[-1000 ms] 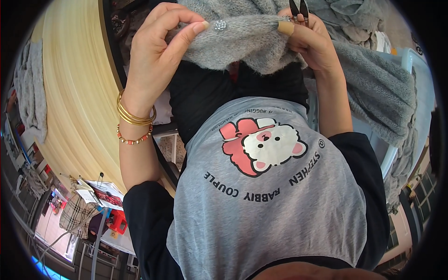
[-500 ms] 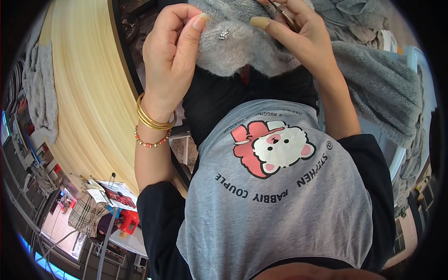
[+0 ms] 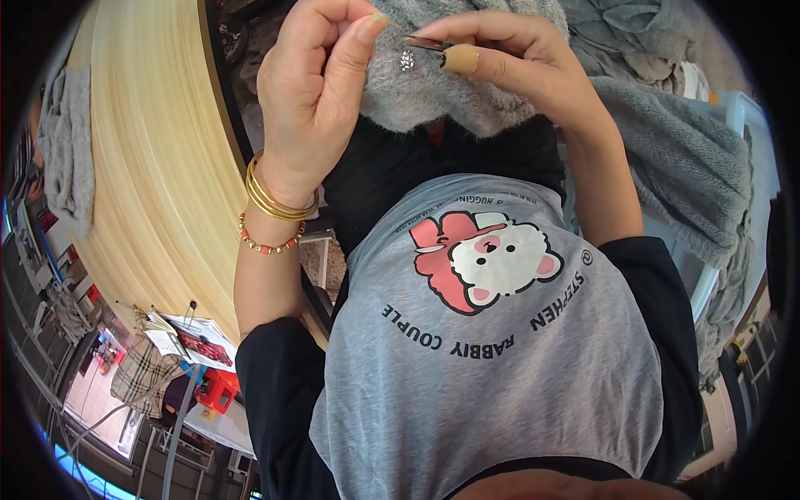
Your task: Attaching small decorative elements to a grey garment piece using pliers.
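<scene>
A fuzzy grey knit garment (image 3: 400,100) lies over my lap, with a sparkling silver button (image 3: 407,61) on it. Between thumb and fingers, my right hand (image 3: 529,67) grips dark thread snips (image 3: 433,45), their pointed end just above the button. Tan tape wraps that thumb. My left hand (image 3: 321,92) is closed in a pinch at the garment's left side, thumb against the fingers. Whatever is in that pinch, if anything, is too small to make out. Gold bangles and a beaded bracelet circle the left wrist.
A pale wooden table (image 3: 150,167) runs along my left, bearing a folded grey knit (image 3: 67,150). On the right, more grey knits (image 3: 675,158) hang over a light-blue bin (image 3: 737,117). Papers (image 3: 196,342) and a red plastic stool (image 3: 218,390) are at lower left.
My right hand has moved left and down, bringing the snips beside the button. My left hand has shifted slightly up and right, still pinched.
</scene>
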Demonstrator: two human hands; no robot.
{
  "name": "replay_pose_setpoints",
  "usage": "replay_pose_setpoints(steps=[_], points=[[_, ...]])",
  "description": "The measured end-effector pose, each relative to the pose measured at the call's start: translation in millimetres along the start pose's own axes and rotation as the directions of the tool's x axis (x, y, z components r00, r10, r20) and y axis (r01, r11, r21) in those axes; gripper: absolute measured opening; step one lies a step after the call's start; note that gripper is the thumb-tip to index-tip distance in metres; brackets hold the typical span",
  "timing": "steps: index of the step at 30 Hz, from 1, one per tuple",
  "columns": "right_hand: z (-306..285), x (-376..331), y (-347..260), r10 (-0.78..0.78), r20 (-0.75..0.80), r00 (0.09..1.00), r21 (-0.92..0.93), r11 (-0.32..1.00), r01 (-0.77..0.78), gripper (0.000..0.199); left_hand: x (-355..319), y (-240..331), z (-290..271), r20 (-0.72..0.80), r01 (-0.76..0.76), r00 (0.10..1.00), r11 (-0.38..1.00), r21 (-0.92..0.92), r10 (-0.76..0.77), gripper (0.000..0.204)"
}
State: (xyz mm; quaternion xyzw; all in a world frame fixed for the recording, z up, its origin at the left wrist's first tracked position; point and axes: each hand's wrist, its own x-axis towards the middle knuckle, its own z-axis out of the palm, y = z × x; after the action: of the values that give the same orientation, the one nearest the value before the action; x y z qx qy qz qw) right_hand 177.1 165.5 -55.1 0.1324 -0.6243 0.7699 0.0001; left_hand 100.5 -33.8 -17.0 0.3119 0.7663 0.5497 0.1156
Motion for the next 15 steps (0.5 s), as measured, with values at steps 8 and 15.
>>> replay_pose_setpoints(steps=[8, 15], points=[[-6, 5, 1, 0.344, -0.026, 0.939, 0.069, 0.937, -0.341, 0.026, -1, -1, 1, 0.028, 0.032, 0.999, 0.994, -0.100, -0.029, 0.005], [-19, 14, 29, -0.328, 0.311, 0.892, -0.080, 0.926, 0.368, 0.028, 1, -2, -1, 0.061, 0.007, 0.998, 0.999, -0.041, -0.004, 0.006]])
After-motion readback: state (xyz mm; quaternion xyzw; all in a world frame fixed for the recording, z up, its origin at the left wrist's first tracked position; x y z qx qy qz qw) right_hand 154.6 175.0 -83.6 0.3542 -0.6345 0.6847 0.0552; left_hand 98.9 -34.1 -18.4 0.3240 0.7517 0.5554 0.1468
